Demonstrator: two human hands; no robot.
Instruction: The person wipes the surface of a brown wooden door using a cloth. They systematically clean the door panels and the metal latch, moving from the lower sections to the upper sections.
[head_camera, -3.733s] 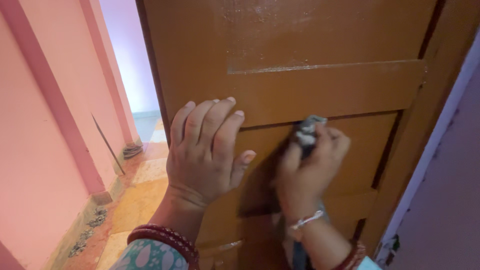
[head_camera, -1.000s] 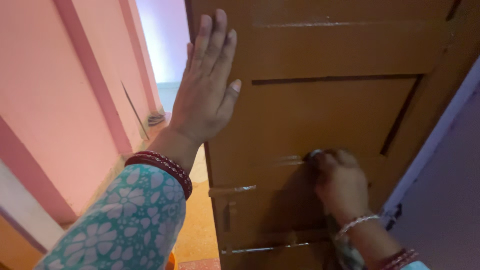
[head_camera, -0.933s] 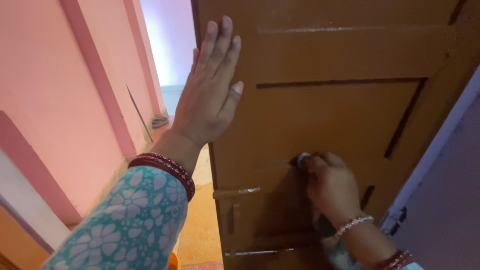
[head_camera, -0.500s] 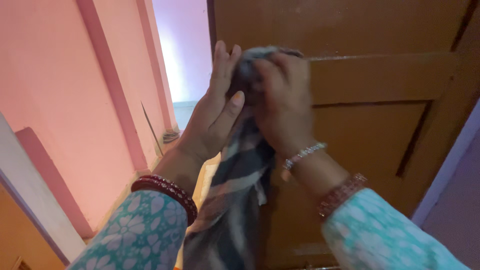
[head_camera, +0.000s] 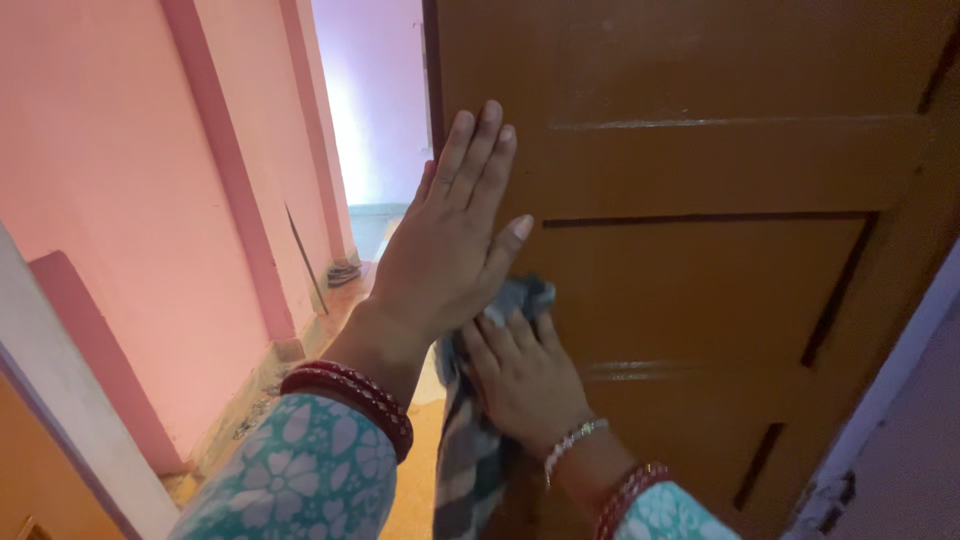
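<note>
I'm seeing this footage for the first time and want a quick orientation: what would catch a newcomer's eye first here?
The brown panelled wooden door fills the right and centre, with the left hand laid flat, fingers spread, near its free edge. Just below it, the right hand presses a grey striped cloth against the door, the cloth's tail hanging down. On the left, pink walls line a corridor that leads off to a bright opening.
</note>
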